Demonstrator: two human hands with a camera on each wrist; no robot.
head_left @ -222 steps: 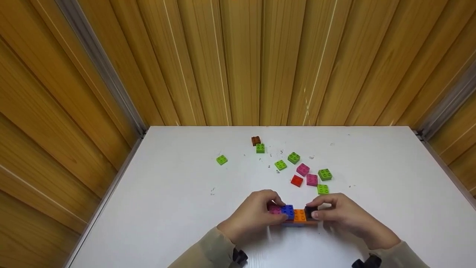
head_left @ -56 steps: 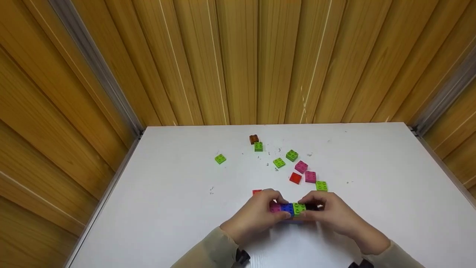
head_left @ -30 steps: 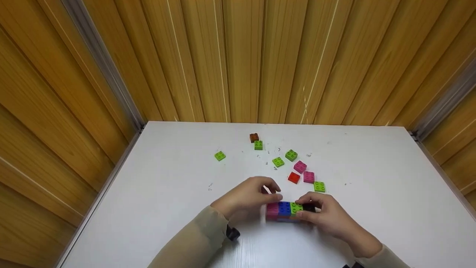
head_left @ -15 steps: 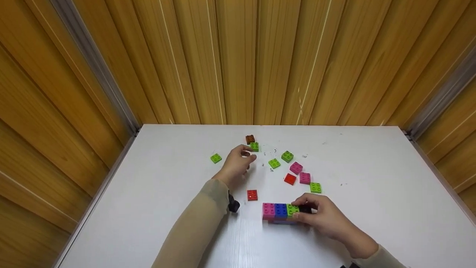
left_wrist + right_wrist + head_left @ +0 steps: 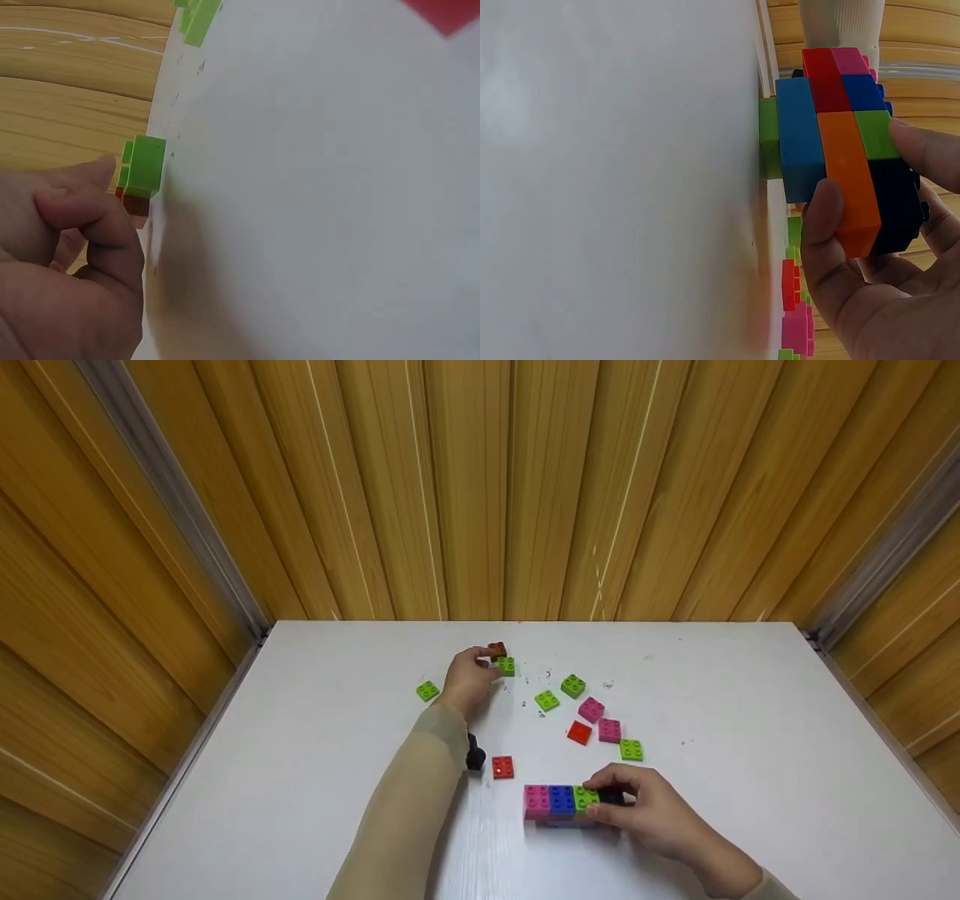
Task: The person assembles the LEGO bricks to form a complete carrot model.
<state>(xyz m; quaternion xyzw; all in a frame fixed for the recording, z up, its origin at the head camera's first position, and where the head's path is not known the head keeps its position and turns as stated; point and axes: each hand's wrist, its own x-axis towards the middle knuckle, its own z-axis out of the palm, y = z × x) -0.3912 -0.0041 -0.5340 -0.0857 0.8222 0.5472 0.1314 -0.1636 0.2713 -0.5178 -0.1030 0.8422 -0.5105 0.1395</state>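
the right hand (image 5: 660, 817) holds the right end of a small block wall (image 5: 566, 804) that stands on the white table (image 5: 315, 780), near the front edge. the fingers are curled around the black block at that end, with the thumb (image 5: 821, 225) on the orange block of the lower layer and a fingertip on the green top block. the top row of the wall reads, from left to right, pink, blue, green, black. in the right wrist view, orange, red and light blue blocks show below this row.

the left hand (image 5: 466, 682) is far from the wall, reaching to the back of the table. its fingers are bent, and the fingertips are at a green block (image 5: 507, 666) that lies just in front of a brown block (image 5: 497, 649). the two blocks touch each other. in the left wrist view the thumb (image 5: 90, 174) is just beside the green block (image 5: 144, 166), but i cannot tell if the hand really pinches it or only touches it.

other loose blocks lie on the table: one green block (image 5: 427, 691) to the left of the left hand, a red block (image 5: 502, 766) beside the left sleeve, and a group between the hands with three green blocks (image 5: 573, 685), two pink blocks (image 5: 591, 709) and a red tile (image 5: 578, 732). wooden panels (image 5: 480, 487) stand behind the table.
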